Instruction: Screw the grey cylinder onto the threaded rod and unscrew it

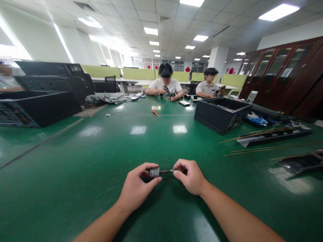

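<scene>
My left hand (134, 188) grips a metal cylinder (154, 172); my right hand (193, 178) pinches the slim shaft (165, 171) at its right. Orange screwdriver (154, 112) noted well beyond the cylinder.

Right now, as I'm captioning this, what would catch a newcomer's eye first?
Low in the centre, the left hand has its grip on a metal cylinder, and the right hand pinches at its thin shaft's end. Beyond, an orange screwdriver lies on the green tabletop, with an open black case to its right.
</scene>
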A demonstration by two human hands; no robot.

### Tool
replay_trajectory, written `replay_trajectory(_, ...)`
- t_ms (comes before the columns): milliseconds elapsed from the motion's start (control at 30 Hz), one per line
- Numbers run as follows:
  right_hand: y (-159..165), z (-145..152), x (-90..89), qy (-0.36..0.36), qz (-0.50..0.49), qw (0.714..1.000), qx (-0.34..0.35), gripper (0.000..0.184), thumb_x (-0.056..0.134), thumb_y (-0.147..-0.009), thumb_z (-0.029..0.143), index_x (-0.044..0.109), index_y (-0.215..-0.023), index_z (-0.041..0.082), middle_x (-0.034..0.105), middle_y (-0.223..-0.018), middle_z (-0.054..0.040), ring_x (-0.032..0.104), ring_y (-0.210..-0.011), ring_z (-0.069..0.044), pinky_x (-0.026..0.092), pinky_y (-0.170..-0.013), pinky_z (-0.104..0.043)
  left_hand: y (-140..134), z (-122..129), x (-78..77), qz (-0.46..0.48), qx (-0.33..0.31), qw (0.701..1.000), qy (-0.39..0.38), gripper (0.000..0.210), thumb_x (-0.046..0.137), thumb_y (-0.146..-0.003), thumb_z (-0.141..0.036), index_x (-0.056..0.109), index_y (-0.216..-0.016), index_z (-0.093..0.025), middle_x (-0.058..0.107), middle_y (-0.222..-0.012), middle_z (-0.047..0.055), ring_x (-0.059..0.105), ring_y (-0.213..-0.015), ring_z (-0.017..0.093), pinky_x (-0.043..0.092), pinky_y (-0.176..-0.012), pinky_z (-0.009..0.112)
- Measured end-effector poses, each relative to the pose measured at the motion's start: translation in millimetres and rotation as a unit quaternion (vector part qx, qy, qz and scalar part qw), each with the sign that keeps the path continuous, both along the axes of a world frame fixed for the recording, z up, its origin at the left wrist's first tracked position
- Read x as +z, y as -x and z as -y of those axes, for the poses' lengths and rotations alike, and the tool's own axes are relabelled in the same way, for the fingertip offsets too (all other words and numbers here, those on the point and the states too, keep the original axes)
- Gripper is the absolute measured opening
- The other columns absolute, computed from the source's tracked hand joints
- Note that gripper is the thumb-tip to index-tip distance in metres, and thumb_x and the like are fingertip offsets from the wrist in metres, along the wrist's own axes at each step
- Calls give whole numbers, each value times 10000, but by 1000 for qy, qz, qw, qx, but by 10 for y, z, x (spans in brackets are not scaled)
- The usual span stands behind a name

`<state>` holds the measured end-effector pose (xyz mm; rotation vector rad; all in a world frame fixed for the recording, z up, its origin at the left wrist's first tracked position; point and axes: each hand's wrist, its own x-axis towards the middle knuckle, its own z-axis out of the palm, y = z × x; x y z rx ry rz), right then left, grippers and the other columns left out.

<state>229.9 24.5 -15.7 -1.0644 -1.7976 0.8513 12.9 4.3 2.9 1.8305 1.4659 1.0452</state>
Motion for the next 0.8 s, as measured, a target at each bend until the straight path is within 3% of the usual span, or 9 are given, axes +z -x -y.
replay_trajectory(567,-62,-8,24,-29,-9,999,-20,67,604,-790,211,630,-739,177,606,-640,3,552,-610,-144,418,-600,-245,28,2,20,11,10,1000,16,345,748,-727,-387,684,-1009,-199,718,-882,29,665,-771,216,511,-745,342)
replay_trajectory(667,-82,-40,-13,-22,-69,996,-43,180,539,-838,260,581,-682,180,585,-609,0,530,-562,-136,412,-566,-245,42,-29,10,27,23,999,13,355,754,-725,-423,681,-979,-187,717,-863,34,672,-772,217,521,-733,329)
replay_trajectory(800,-79,-111,-103,12,-119,990,-78,382,405,-903,326,454,-543,207,480,-495,11,451,-474,-122,355,-487,-238,91,-102,-4,125,36,991,17,410,772,-709,-434,659,-996,-164,721,-885,46,692,-814,208,551,-768,300)
